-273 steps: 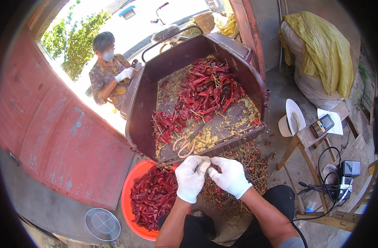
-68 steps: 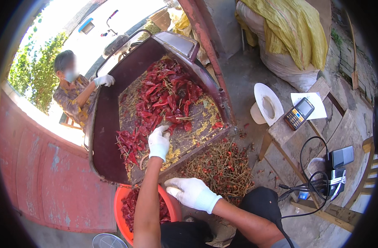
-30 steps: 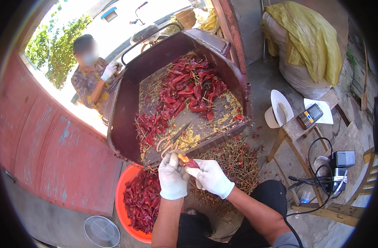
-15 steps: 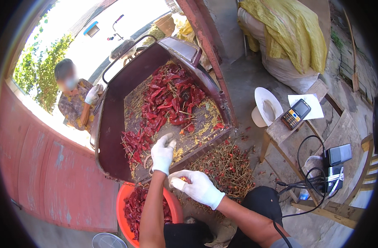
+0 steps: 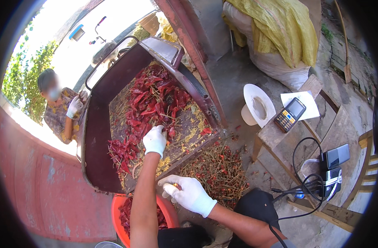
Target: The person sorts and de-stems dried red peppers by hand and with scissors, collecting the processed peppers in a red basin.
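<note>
Peppers, long, red and wrinkled, are heaped loosely on the floor of a maroon metal cart bed, with small yellow seeds scattered all around them. The left hand, in a white knit glove, is stretched out over the bed with its fingertips right at the lower edge of the heap; can't tell from this angle whether it has actually pinched a pepper or is just touching. The right hand, in a matching white glove, is nearer the body, just off the cart's front edge, fingers half curled around a tiny brownish-orange bit, too small to make out, so no idea how firm that grip is. Below the cart's near corner sits a round orange-red plastic basin with more of the same red peppers inside, partly hidden by the left forearm. Right of that, a big spread of thin brown stems with red scraps covers the ground. Over by the cart's far left side there's a co-worker in a patterned shirt, one white-gloved hand raised near the rim.
</note>
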Demonstrator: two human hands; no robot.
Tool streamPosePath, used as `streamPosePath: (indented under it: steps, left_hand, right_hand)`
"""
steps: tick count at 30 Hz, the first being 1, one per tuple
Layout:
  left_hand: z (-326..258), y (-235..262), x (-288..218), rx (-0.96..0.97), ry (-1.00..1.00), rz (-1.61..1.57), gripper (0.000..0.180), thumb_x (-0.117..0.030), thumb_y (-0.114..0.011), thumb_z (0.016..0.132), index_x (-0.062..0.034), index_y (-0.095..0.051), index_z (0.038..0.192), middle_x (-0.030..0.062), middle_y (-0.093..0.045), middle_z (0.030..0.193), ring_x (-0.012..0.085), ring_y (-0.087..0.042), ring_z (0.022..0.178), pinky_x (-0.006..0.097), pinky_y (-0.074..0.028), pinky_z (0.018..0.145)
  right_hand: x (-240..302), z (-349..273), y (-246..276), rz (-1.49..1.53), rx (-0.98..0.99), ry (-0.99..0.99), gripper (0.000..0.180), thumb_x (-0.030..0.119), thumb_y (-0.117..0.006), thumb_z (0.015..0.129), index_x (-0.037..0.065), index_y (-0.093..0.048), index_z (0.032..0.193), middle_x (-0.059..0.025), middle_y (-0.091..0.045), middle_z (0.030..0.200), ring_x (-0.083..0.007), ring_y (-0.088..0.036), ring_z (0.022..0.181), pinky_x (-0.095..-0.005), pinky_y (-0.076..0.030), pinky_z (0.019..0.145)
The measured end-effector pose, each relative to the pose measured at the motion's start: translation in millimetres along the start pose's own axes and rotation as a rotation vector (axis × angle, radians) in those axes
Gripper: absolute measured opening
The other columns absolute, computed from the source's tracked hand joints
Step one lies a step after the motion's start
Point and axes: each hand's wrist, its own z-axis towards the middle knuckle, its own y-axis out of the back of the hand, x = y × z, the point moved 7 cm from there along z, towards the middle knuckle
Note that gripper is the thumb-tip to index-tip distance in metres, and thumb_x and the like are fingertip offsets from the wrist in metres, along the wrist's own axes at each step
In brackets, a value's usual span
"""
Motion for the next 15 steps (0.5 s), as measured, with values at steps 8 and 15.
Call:
streamPosePath:
  steps: [8,15]
  left_hand:
    - [-48.6,53.0,53.6,-0.358,0.286,-0.442,0.028,-0.019,-0.073,0.087,-0.0034,-0.071,0.11,0.0143,-0.074,0.096,0.0239,-0.071,0.083,0.034,-0.054,0.078]
    - [-156.8,105.5,5.7,-0.322,0.369,-1.029,0.014,-0.002,-0.073,0.087,0.0042,-0.068,0.099,0.0014,-0.067,0.082,0.0042,-0.057,0.066,0.021,-0.046,0.06]
  right_hand:
    - [-3.2,1.0,-2.6,0.061,-0.056,-0.065,0.029,0.027,-0.058,0.096,0.012,-0.069,0.118,-0.009,-0.074,0.085,-0.0216,-0.069,0.07,-0.0344,-0.054,0.069]
    - [-2.0,3.5,9.4,-0.022,-0.268,0.117,0.048,0.036,-0.065,0.092,0.007,-0.062,0.13,-0.0181,-0.069,0.115,-0.0263,-0.069,0.103,-0.0331,-0.051,0.09]
